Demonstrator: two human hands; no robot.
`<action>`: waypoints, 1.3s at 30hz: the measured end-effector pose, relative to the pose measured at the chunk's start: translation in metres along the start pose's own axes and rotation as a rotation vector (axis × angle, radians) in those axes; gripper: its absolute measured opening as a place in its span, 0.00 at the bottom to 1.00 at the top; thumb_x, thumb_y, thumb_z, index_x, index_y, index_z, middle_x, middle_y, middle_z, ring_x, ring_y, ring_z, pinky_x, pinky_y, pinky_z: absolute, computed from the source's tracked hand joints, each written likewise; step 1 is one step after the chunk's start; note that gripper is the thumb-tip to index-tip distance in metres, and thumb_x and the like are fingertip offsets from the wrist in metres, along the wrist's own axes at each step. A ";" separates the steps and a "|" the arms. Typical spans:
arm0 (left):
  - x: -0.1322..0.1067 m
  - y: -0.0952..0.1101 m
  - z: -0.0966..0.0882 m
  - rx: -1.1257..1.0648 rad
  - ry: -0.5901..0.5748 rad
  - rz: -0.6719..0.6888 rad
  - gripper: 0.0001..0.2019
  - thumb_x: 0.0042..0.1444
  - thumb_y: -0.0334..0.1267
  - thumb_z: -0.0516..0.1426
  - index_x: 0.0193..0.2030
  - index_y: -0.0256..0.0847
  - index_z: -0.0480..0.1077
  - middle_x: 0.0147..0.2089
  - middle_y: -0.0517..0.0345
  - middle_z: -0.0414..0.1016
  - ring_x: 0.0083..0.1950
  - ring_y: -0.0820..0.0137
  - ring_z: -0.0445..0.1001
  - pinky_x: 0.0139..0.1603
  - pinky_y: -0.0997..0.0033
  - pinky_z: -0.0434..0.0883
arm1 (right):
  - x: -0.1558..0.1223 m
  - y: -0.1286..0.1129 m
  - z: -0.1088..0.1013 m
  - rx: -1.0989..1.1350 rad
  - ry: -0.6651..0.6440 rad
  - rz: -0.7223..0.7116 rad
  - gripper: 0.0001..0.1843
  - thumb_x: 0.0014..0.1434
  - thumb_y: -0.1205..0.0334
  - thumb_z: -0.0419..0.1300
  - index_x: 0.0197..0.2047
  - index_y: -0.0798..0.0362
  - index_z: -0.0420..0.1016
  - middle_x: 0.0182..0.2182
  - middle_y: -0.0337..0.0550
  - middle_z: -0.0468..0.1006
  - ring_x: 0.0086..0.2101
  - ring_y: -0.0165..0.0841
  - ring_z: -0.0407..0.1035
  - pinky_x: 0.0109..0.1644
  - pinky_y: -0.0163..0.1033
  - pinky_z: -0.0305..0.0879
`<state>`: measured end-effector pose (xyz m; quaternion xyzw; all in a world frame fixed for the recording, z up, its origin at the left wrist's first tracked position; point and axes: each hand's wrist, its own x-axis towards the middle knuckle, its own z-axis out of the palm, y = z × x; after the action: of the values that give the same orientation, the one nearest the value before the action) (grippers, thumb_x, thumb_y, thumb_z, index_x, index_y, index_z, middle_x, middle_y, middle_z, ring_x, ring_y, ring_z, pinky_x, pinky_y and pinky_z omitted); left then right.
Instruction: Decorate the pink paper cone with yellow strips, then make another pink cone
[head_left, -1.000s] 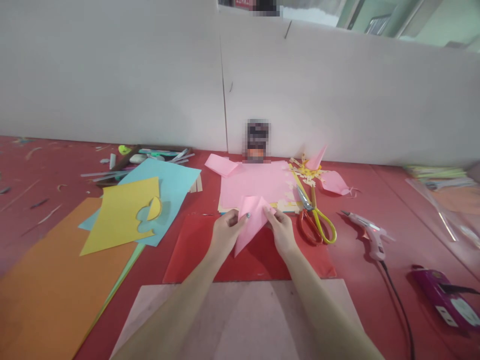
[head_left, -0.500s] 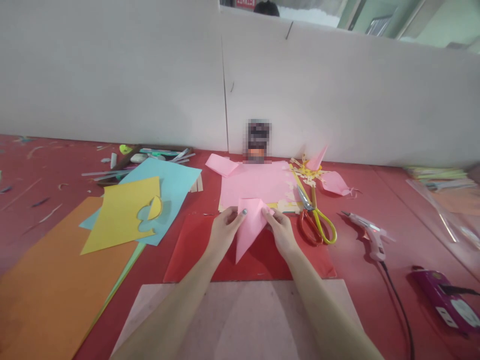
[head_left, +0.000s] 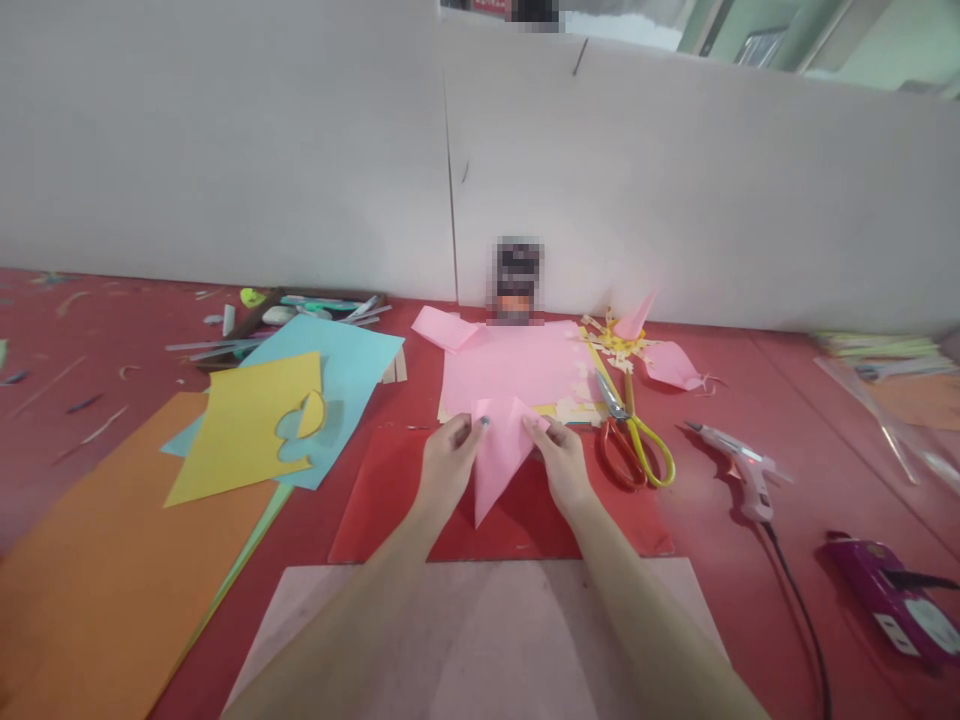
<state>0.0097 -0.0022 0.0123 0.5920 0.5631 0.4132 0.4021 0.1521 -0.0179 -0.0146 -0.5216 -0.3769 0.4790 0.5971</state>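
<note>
Between both hands is a folded piece of pink paper (head_left: 498, 455), its pointed end aimed down toward me. My left hand (head_left: 450, 463) pinches its left edge, thumb on top. On the other side, my right hand (head_left: 559, 458) grips the upper right corner between thumb and fingers. The paper's top edge now dips in the middle, with a peak at each side. It is held over a red sheet (head_left: 390, 500) on the table. Just beyond it lies a flat pink sheet (head_left: 517, 365).
To the right lie scissors (head_left: 637, 450) with red and yellow handles, a glue gun (head_left: 739, 465) and a purple power strip (head_left: 892, 600). Yellow (head_left: 240, 430), blue (head_left: 352, 370) and orange paper (head_left: 127, 540) overlap at left. A pixelated object (head_left: 517, 282) stands against the white board.
The top edge of the pink paper has opened from nearly straight into a dip between two peaks. My left hand has shifted very slightly; both hands keep their hold.
</note>
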 end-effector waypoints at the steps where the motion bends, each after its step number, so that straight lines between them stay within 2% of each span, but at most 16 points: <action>1: 0.000 0.000 0.000 -0.001 -0.002 0.000 0.19 0.51 0.49 0.51 0.19 0.40 0.50 0.20 0.65 0.46 0.22 0.76 0.49 0.23 0.76 0.49 | 0.000 -0.001 0.000 -0.002 -0.005 -0.003 0.15 0.49 0.50 0.58 0.21 0.53 0.66 0.20 0.36 0.64 0.23 0.27 0.58 0.25 0.32 0.56; 5: 0.000 -0.003 0.001 -0.011 -0.011 -0.004 0.18 0.52 0.48 0.51 0.19 0.39 0.52 0.20 0.65 0.48 0.22 0.77 0.50 0.22 0.77 0.50 | -0.002 -0.003 -0.001 -0.039 -0.015 0.003 0.16 0.49 0.50 0.57 0.20 0.53 0.65 0.17 0.34 0.61 0.20 0.26 0.56 0.22 0.32 0.58; 8: 0.002 -0.004 0.001 -0.034 -0.031 -0.018 0.15 0.51 0.47 0.52 0.21 0.39 0.59 0.21 0.64 0.56 0.23 0.77 0.57 0.23 0.78 0.55 | -0.001 -0.004 -0.001 -0.050 -0.003 0.020 0.17 0.48 0.49 0.58 0.21 0.53 0.66 0.16 0.33 0.61 0.18 0.26 0.56 0.19 0.32 0.58; 11: 0.004 -0.004 0.001 -0.117 -0.112 -0.058 0.11 0.50 0.45 0.53 0.29 0.39 0.66 0.28 0.60 0.68 0.30 0.72 0.67 0.28 0.77 0.63 | 0.000 -0.006 -0.001 -0.035 -0.002 0.038 0.17 0.47 0.48 0.58 0.21 0.53 0.67 0.16 0.33 0.62 0.18 0.27 0.57 0.18 0.33 0.58; 14: 0.006 -0.005 0.002 -0.212 -0.224 -0.075 0.11 0.47 0.42 0.56 0.36 0.39 0.67 0.37 0.54 0.73 0.38 0.67 0.72 0.36 0.73 0.68 | 0.001 -0.007 -0.004 -0.057 0.004 0.039 0.17 0.46 0.47 0.58 0.21 0.53 0.67 0.16 0.33 0.63 0.17 0.27 0.57 0.18 0.35 0.58; 19: 0.006 -0.010 0.002 -0.224 -0.256 -0.034 0.15 0.46 0.39 0.56 0.42 0.38 0.68 0.43 0.52 0.74 0.44 0.63 0.72 0.41 0.67 0.70 | 0.001 -0.006 -0.006 -0.106 -0.006 0.014 0.16 0.48 0.49 0.57 0.22 0.54 0.67 0.16 0.33 0.63 0.16 0.26 0.57 0.18 0.34 0.59; 25: 0.006 -0.009 0.002 -0.195 -0.257 -0.011 0.14 0.47 0.38 0.56 0.42 0.38 0.68 0.43 0.53 0.74 0.43 0.63 0.73 0.41 0.67 0.70 | 0.003 -0.006 -0.006 -0.033 -0.031 0.037 0.14 0.47 0.50 0.60 0.29 0.54 0.70 0.18 0.32 0.65 0.18 0.26 0.59 0.19 0.33 0.61; 32: 0.005 -0.007 0.002 -0.186 -0.227 -0.032 0.14 0.48 0.39 0.56 0.42 0.39 0.70 0.41 0.54 0.75 0.42 0.64 0.73 0.40 0.71 0.69 | 0.003 -0.006 -0.006 -0.017 -0.072 0.013 0.14 0.47 0.51 0.60 0.23 0.54 0.68 0.16 0.33 0.65 0.16 0.25 0.59 0.17 0.32 0.60; 35: 0.004 -0.005 0.001 -0.157 -0.184 -0.057 0.14 0.48 0.41 0.56 0.41 0.39 0.70 0.39 0.54 0.75 0.40 0.65 0.73 0.37 0.72 0.69 | 0.002 -0.006 -0.004 0.007 -0.095 0.011 0.13 0.47 0.51 0.60 0.29 0.54 0.71 0.18 0.34 0.66 0.17 0.25 0.59 0.17 0.31 0.60; 39: 0.003 -0.001 -0.002 -0.131 -0.139 -0.074 0.13 0.48 0.44 0.56 0.39 0.39 0.70 0.36 0.55 0.75 0.38 0.66 0.73 0.34 0.73 0.69 | 0.000 -0.006 -0.003 0.095 -0.154 0.058 0.19 0.49 0.48 0.58 0.38 0.53 0.72 0.26 0.38 0.72 0.22 0.28 0.63 0.18 0.31 0.60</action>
<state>0.0079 0.0009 0.0119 0.5705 0.5270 0.3919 0.4931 0.1558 -0.0188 -0.0087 -0.4650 -0.3833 0.5522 0.5761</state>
